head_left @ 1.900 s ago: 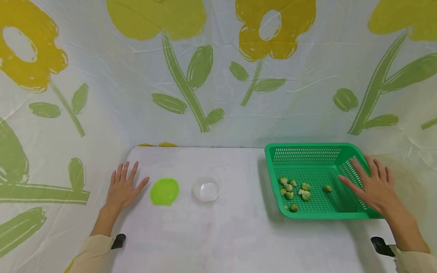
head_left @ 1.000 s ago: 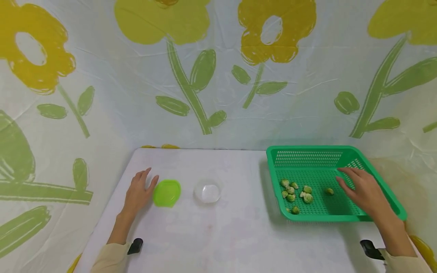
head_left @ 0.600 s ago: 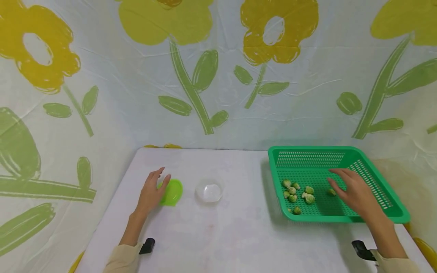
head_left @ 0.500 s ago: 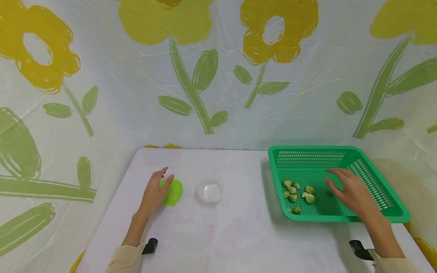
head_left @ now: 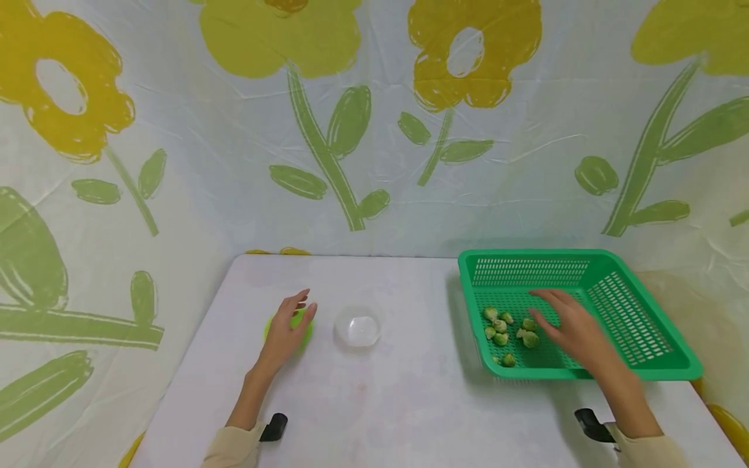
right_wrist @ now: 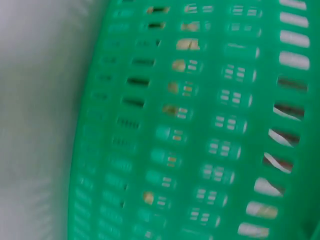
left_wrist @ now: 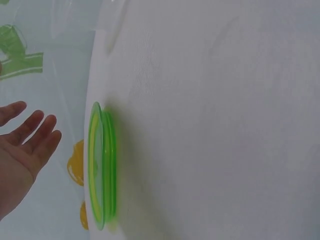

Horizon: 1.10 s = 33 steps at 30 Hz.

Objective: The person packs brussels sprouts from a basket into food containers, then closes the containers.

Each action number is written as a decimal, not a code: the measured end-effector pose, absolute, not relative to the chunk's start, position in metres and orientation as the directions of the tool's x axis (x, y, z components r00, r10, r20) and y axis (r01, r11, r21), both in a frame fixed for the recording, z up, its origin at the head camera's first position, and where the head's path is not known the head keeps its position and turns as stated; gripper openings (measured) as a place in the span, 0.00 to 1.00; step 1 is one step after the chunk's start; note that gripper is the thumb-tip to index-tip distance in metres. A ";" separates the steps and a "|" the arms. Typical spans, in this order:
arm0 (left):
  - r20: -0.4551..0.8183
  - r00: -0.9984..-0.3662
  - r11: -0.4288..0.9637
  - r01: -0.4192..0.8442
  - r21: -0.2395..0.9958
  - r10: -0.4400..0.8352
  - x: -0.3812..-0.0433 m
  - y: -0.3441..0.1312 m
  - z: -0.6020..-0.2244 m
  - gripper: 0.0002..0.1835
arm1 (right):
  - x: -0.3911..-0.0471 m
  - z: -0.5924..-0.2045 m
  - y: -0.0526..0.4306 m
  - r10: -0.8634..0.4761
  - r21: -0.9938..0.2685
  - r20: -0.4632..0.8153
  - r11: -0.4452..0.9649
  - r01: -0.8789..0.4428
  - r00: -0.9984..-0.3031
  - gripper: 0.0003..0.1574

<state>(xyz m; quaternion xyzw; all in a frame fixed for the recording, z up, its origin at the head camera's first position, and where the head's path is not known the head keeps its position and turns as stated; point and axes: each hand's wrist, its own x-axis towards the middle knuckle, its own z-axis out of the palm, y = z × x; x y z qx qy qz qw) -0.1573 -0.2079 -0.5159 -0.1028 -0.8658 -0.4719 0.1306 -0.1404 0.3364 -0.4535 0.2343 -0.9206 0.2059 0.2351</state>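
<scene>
My left hand (head_left: 287,337) hovers over a bright green lid (left_wrist: 102,170), hiding much of it in the head view. Its fingers are loosely extended and hold nothing; in the left wrist view the hand (left_wrist: 21,162) is apart from the lid. Just right of the lid stands a small clear plastic container (head_left: 357,327). My right hand (head_left: 576,330) is over the green plastic basket (head_left: 544,374), thumb and fingers spread apart with nothing between them. Several Brussels sprouts (head_left: 530,338) lie in the basket's left part, near the fingertips. The right wrist view shows only the blurred slotted basket wall (right_wrist: 200,150).
A white table (head_left: 374,403) lies under everything. Behind and at the left hangs a cloth (head_left: 234,130) printed with yellow flowers and green leaves. The basket stands at the table's right side, its walls rising around the sprouts.
From beside the table's left edge, my left hand has moved right to above the lid. My right hand has moved left over the basket, towards the sprouts. Lid, container and basket stay put.
</scene>
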 end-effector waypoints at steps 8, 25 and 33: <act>0.254 -0.963 0.490 0.267 0.830 0.094 -0.154 -0.190 -0.516 0.30 | -0.143 -0.454 0.318 -0.379 -0.312 0.466 0.775 -0.549 -0.800 0.31; 0.138 -0.966 0.431 0.222 0.875 0.218 -0.150 -0.167 -0.518 0.47 | -0.147 -0.462 0.298 -0.454 -0.350 0.357 0.746 -0.567 -0.817 0.25; 0.050 -0.969 0.453 0.159 0.877 0.243 -0.145 -0.158 -0.521 0.55 | -0.149 -0.464 0.294 -0.486 -0.372 0.297 0.734 -0.568 -0.822 0.23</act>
